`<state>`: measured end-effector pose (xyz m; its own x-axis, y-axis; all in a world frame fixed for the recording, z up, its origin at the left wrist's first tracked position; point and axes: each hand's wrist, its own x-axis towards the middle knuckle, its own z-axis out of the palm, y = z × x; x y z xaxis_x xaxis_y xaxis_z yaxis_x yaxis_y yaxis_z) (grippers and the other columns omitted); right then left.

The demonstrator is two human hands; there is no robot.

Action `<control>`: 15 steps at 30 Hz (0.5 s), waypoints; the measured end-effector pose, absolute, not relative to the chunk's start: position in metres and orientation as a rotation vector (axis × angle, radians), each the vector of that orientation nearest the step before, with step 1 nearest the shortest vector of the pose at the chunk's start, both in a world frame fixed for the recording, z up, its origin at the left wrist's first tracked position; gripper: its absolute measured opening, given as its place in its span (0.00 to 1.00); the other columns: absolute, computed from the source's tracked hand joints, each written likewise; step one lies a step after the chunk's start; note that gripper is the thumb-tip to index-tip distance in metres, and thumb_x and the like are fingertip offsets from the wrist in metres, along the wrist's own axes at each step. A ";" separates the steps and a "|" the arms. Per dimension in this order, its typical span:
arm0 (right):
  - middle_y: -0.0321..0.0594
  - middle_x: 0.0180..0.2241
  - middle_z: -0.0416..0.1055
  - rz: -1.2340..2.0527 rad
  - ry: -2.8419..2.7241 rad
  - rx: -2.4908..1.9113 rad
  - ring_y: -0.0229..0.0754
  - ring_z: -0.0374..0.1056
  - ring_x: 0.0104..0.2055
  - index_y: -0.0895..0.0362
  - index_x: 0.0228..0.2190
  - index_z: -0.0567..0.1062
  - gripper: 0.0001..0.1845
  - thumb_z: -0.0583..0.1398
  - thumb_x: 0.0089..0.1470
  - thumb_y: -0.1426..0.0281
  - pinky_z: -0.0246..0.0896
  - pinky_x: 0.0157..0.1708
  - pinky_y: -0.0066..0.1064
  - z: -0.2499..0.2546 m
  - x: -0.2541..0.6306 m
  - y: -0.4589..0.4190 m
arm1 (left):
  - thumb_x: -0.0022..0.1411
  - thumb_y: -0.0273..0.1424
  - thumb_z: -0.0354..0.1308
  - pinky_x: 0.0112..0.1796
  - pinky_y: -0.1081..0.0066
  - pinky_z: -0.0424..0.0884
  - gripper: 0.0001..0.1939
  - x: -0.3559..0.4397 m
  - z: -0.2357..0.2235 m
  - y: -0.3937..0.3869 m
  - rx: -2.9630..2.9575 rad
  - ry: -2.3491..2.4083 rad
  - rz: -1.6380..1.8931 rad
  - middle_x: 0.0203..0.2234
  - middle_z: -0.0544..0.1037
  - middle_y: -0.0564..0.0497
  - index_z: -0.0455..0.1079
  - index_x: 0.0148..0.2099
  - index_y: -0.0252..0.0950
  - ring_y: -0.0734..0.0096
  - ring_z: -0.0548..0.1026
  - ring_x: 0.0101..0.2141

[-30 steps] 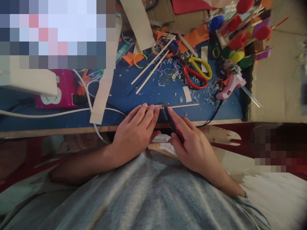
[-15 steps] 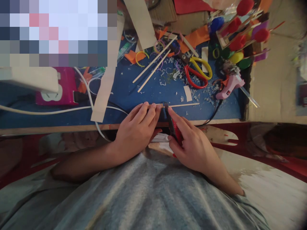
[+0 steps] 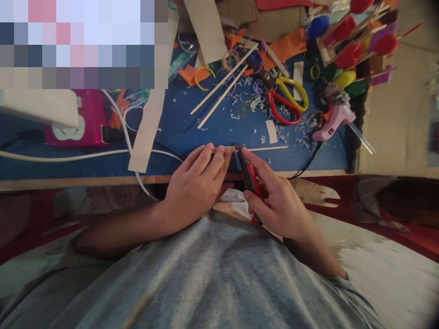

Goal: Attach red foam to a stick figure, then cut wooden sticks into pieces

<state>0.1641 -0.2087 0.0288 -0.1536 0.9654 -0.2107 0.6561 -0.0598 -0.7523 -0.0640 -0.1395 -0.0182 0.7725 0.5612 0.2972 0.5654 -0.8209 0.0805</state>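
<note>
Here left hand (image 3: 197, 185) pins stick (image 3: 267, 148); right hand (image 3: 274, 201) holds cutter (image 3: 247, 172)

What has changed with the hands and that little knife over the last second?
Very little. The right hand has tilted the red utility knife slightly, its handle end now showing lower by the wrist, with the blade tip still on the thin wooden stick. The left hand still pins the stick to the blue table. Scissors and pink glue gun lie unmoved.
</note>
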 end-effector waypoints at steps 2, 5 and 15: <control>0.52 0.72 0.78 1.167 -1.770 -1.734 0.57 0.85 0.62 0.57 0.81 0.60 0.45 0.61 0.68 0.71 0.83 0.63 0.52 0.030 0.166 -0.209 | 0.83 0.41 0.63 0.69 0.54 0.80 0.34 -0.064 -0.018 -0.140 -2.949 -0.933 -0.506 0.63 0.85 0.32 0.73 0.74 0.15 0.45 0.81 0.64; 0.46 0.58 0.87 1.274 -1.657 -1.770 0.48 0.86 0.39 0.51 0.82 0.60 0.45 0.62 0.69 0.69 0.87 0.40 0.43 0.028 0.168 -0.210 | 0.83 0.40 0.64 0.68 0.54 0.80 0.33 -0.063 -0.018 -0.140 -2.951 -0.945 -0.530 0.64 0.84 0.32 0.72 0.74 0.15 0.45 0.80 0.64; 0.39 0.38 0.85 1.334 -1.418 -1.702 0.42 0.73 0.24 0.51 0.79 0.68 0.40 0.64 0.70 0.63 0.76 0.24 0.36 0.019 0.161 -0.212 | 0.84 0.37 0.61 0.69 0.55 0.79 0.30 -0.064 -0.016 -0.140 -2.977 -0.977 -0.514 0.64 0.85 0.32 0.72 0.75 0.18 0.47 0.81 0.65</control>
<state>0.1606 -0.2118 0.0193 -0.0484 0.9397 -0.3385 0.3953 -0.2932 -0.8705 -0.0639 -0.1404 -0.0159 0.7585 0.5821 0.2930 0.5713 -0.8102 0.1308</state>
